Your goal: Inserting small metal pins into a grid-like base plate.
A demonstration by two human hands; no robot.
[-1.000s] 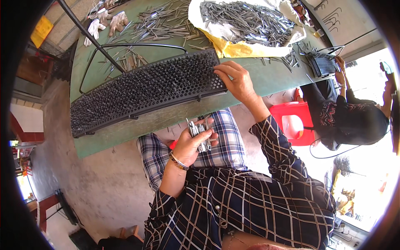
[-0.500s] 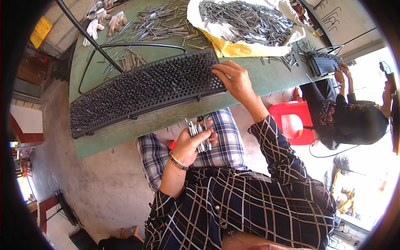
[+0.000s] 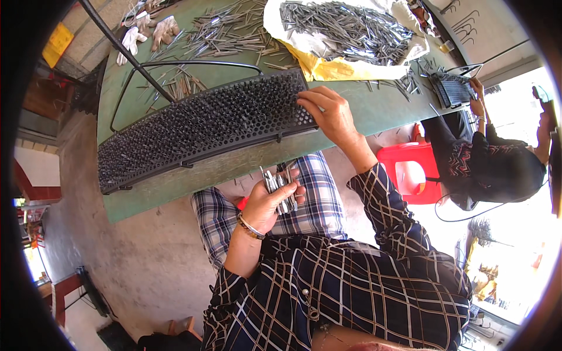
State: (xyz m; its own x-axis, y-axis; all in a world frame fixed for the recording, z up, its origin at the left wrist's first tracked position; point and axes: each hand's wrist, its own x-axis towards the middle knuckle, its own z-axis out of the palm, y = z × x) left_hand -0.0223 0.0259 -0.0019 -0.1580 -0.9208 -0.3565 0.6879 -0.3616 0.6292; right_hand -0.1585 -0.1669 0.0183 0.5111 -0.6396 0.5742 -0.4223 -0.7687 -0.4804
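Note:
A bunch of short, thin metal rods (image 3: 271, 183) lies across my left hand (image 3: 261, 206), its thumb closed over them, above my lap. My right hand (image 3: 336, 117) is at the right end of a long black rack (image 3: 193, 165) full of round holes. Its thumb and fingertips are pinched together over the holes; whatever they hold is too small to make out. Rods stand upright in most of the rack, while bare holes show along its front edge and right end.
The rack rests on a green table (image 3: 146, 202). Behind it are loose rods (image 3: 228, 35), work gloves (image 3: 164, 32) and a white and yellow sack (image 3: 319, 69) heaped with rods. At the right, a co-worker (image 3: 497, 158) handles a smaller rack (image 3: 451, 90) near a red stool (image 3: 404, 153).
My hands are almost unmoved; the right stays at the rack's right end and the left keeps its rods. The co-worker's hands have shifted slightly at the other rack.

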